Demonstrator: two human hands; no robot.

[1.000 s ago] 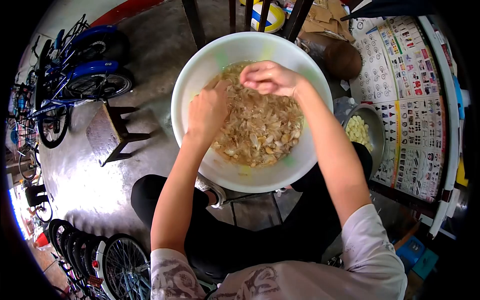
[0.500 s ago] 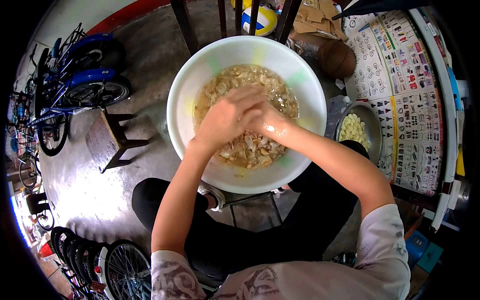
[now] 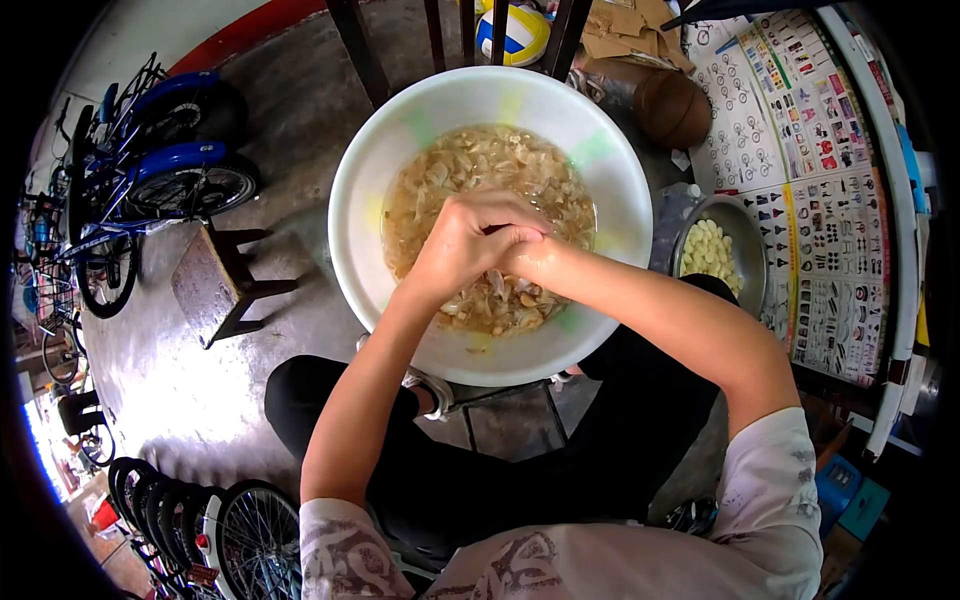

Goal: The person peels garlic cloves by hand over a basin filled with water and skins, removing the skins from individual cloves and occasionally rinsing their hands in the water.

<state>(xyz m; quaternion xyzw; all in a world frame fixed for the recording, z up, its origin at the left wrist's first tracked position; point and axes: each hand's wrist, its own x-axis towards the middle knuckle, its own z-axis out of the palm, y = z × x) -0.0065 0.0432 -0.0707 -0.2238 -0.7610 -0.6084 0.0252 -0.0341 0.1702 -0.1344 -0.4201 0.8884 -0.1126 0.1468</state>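
Observation:
A large white basin point(image 3: 365, 190) stands before my knees. Inside it, cloudy water carries papery garlic skins point(image 3: 475, 155), with some unpeeled-looking garlic cloves point(image 3: 505, 313) near the front. Above the water my two hands are clasped together. My left hand point(image 3: 468, 240) lies on top, its fingers closed around my right hand point(image 3: 525, 255). Wet skin shines at the right wrist. The right fingers are mostly hidden beneath the left hand, so anything inside them cannot be seen. A metal bowl point(image 3: 752, 235) of peeled garlic cloves point(image 3: 708, 250) stands to the right.
A small wooden stool point(image 3: 215, 270) stands at left, near blue bicycles point(image 3: 180, 165). Dark wooden bars point(image 3: 360, 55) rise behind the basin. A volleyball point(image 3: 515, 35), a basketball point(image 3: 672, 108) and cardboard point(image 3: 630, 35) lie beyond. A table covered with printed sheets point(image 3: 830, 220) borders the right side.
My left fingers, stretched over the right hand before, have closed around it. Both hands have come slightly nearer to me. The view has shifted a little.

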